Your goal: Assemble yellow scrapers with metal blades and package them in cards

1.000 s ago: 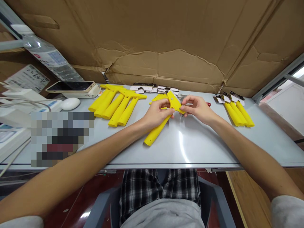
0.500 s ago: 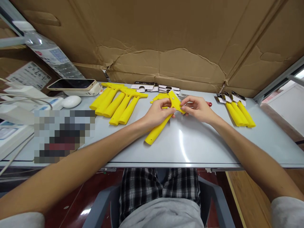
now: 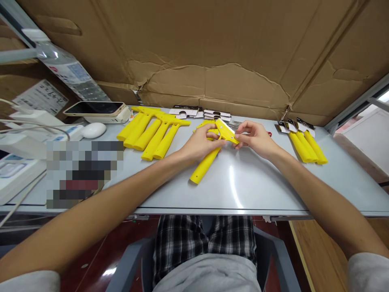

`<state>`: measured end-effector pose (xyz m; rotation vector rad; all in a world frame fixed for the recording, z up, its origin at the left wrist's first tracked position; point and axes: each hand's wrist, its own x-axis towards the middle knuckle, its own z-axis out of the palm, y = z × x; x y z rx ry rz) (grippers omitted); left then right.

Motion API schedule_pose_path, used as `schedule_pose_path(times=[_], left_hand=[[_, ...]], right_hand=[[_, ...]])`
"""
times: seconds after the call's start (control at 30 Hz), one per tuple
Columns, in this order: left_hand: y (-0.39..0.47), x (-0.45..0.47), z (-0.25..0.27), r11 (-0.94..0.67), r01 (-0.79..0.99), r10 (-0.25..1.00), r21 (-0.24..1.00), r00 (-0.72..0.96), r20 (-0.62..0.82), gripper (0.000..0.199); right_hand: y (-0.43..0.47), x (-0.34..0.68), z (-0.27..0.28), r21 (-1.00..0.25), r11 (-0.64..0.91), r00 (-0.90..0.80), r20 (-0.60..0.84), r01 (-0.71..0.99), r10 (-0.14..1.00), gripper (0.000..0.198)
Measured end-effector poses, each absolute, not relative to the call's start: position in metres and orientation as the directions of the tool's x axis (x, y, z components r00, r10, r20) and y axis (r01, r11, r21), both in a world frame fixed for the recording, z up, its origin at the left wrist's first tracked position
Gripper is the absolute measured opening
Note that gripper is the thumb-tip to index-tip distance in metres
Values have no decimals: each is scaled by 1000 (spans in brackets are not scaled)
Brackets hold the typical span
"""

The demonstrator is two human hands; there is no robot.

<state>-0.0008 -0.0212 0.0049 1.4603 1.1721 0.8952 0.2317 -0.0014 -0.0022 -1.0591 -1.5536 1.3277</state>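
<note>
Over the middle of the table, my left hand (image 3: 203,142) is closed around the neck of a yellow T-headed plastic handle (image 3: 205,165). Its hollow-looking grip slants down toward me, and a bright strip shows along the upper edge of its head. My right hand (image 3: 253,138) pinches the right end of that head with thumb and fingers, close to a small metal dot like a screw. Whether the fingertips hold any small part is hidden. Just behind my left hand lie more yellow pieces (image 3: 209,123), partly covered.
Several yellow handles (image 3: 165,140) lie in a row at left. Carded yellow handles (image 3: 306,146) lie at right. Black-and-white cards (image 3: 185,111) are stacked at the back against cardboard (image 3: 243,87). A phone (image 3: 95,108), a bottle (image 3: 71,73) and white power strips (image 3: 18,170) crowd the left.
The yellow handle has tilted a little in my hands, so a bright strip now shows along its head. My right fingers have shifted slightly at the head's end. The view has moved slightly.
</note>
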Motion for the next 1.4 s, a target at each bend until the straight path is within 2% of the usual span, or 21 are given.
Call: schedule_pose_path(times=[0.1,0.17,0.23,0.33,0.4,0.47,0.5,0.57,0.63,0.67,0.73,1.0,1.2,1.4], left_hand=[[-23,-5,10,22,256,973,967,215,-79,111],[-24,-7,10,-4,256,964,967,259,-65,123],[-24,-10,9,-80,277,949,958,314,-11,117],[-21,-14,4,-286,384,922,878,362,142,93],[-18,-16,1,-401,473,897,785,378,231,81],[-15,-19,-1,-461,555,880,692,386,278,77],[-14,-20,-1,-476,590,876,652,388,288,76],[-13,-22,0,-489,644,871,588,388,300,75],[-12,-23,0,-490,677,872,550,385,303,75],[-11,-24,0,-488,686,873,540,383,302,75],[-10,-24,0,-484,698,875,527,382,298,76],[-12,-21,2,-481,744,876,465,383,293,71],[-13,-20,3,-486,740,873,466,383,301,72],[-15,-21,2,-509,724,859,465,397,323,81]], right_hand=[[0,230,-3,-999,31,-262,24,20,965,77],[-1,228,-3,-1000,9,-224,14,-21,975,79],[-2,226,-3,-998,-10,-186,2,-64,983,78],[-2,226,-1,-997,-30,-171,-18,-68,985,74],[0,230,2,-1000,-11,-176,-13,11,984,65],[4,240,7,-973,90,-162,56,210,985,50],[6,246,10,-919,169,-176,112,357,978,41],[9,260,16,-692,328,-288,177,643,941,24],[11,271,20,-485,414,-423,95,770,901,19],[12,274,21,-437,432,-461,44,789,886,20],[12,276,21,-416,447,-490,3,792,872,24],[11,263,6,-373,591,-612,76,715,788,27],[12,260,3,-322,592,-609,57,739,791,28],[9,258,3,-325,577,-589,73,749,805,25]])
